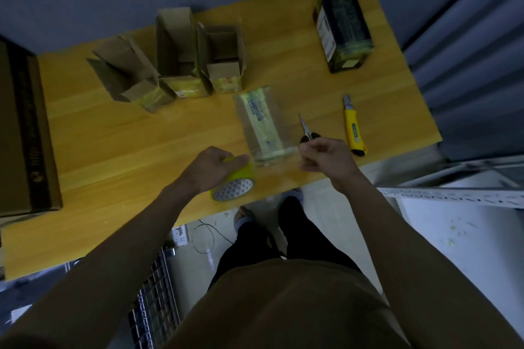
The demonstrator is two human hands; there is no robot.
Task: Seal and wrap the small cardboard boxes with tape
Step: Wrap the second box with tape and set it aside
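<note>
Yellow tape roll (pixel 234 181) held in left grip (pixel 211 168); right grip (pixel 323 154) pinches tape beside wrapped box (pixel 262 125).

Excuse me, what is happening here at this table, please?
A person is wrapping a small box with tape on a wooden table. The left hand grips a yellow tape roll, and the right hand pinches the pulled-out tape end at the box's near end. Scissors and a yellow utility knife lie to the right. Three open cardboard boxes stand behind, not yet sealed.
</note>
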